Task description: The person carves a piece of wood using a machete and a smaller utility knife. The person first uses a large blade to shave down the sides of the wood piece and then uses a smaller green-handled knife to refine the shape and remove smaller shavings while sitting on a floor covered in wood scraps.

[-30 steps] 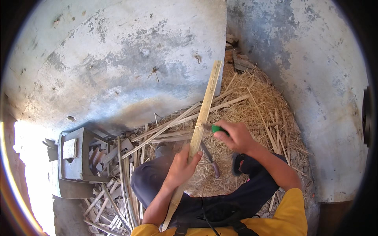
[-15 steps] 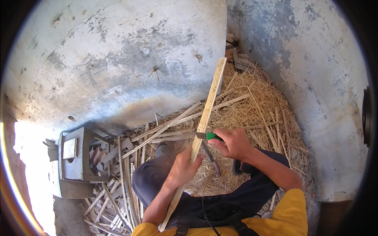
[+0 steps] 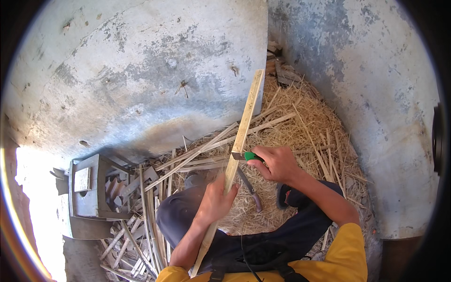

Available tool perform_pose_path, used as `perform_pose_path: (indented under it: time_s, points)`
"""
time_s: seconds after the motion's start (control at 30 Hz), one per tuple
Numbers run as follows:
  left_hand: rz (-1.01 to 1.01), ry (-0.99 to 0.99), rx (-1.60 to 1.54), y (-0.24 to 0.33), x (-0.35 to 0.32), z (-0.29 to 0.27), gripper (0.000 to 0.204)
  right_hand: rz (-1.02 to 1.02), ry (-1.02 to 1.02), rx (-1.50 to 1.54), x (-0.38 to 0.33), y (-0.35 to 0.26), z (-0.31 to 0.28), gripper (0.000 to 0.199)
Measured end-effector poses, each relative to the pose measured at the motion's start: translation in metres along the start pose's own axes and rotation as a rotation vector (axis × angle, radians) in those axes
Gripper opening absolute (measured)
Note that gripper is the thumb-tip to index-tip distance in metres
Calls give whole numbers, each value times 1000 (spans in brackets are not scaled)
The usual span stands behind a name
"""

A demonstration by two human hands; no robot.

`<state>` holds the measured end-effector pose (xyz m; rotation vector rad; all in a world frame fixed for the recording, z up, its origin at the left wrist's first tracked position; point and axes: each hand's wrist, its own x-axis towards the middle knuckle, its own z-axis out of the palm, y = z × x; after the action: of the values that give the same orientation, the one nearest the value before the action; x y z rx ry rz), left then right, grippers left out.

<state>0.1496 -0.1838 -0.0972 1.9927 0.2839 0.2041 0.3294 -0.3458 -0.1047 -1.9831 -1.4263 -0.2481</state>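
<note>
Green-handled, a short-bladed knife (image 3: 254, 157) is gripped in the right hand (image 3: 277, 165), its blade against a long pale bamboo strip (image 3: 246, 120), which slants away from the body with the left hand (image 3: 216, 199) clasped around it below the blade. Between the legs, a brown-handled tool (image 3: 257, 202) lies on straw-coloured shavings (image 3: 310, 124).

Both hands (image 3: 217, 199) (image 3: 277, 164) in curled grips, right elbow (image 3: 346, 217) bent outward.
</note>
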Motion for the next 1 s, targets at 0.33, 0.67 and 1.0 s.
perform_pose_path:
  time_s: [0.33,0.67,1.0]
  points:
    - [-32,-121,23,3,-20,4,29,521,291,-146,28,103,-80,48]
    - [-50,-86,-48,-6,-5,9,24,220,170,169,5,46,-23,41]
    - [-151,-165,-219,-1,0,-2,20,59,-30,74,-12,-26,-1,31]
